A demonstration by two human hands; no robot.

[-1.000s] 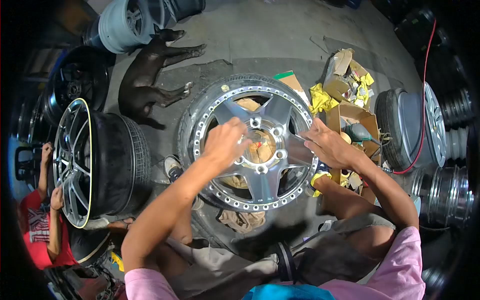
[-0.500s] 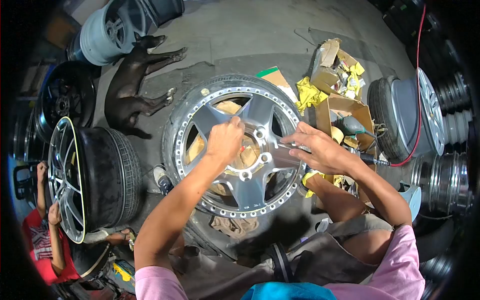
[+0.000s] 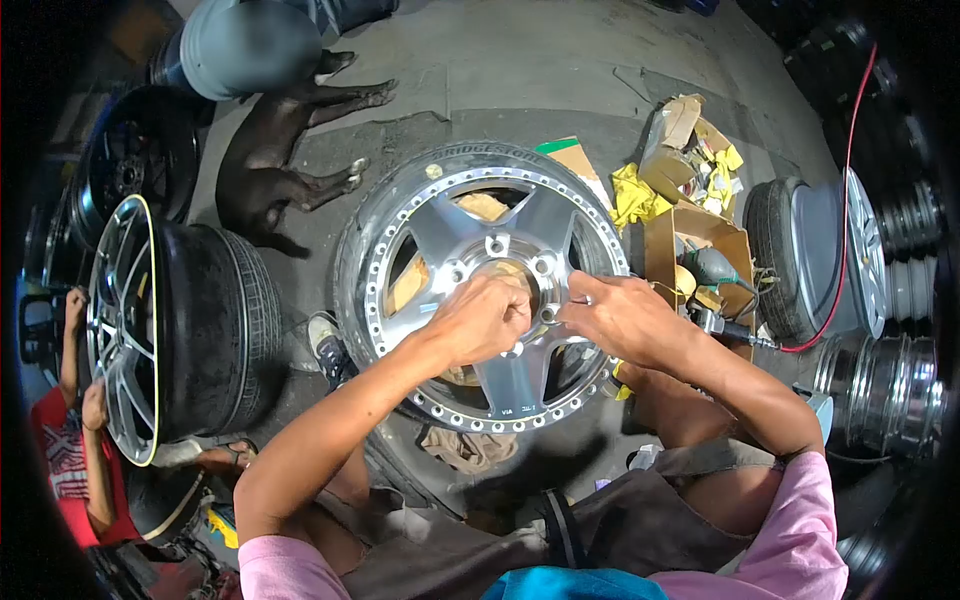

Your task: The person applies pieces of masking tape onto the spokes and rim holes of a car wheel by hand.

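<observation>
A black dog (image 3: 258,180) lies on its side on the floor (image 3: 540,60). I see two cardboard boxes (image 3: 659,240) standing close together, a yellow cloth (image 3: 637,196) just beside them. A tyre (image 3: 772,260) stands on edge nearby; shiny rims (image 3: 895,390) sit near it.

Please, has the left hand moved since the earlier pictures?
Yes: judged against the wheel, the left hand has moved down the picture, nearer the person's own body.

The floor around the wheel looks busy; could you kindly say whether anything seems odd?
Yes, a black dog lies stretched out beside the wheel, unexpected in a work area; a tan cloth lies crumpled, as if dropped, by the wheel's edge.
</observation>
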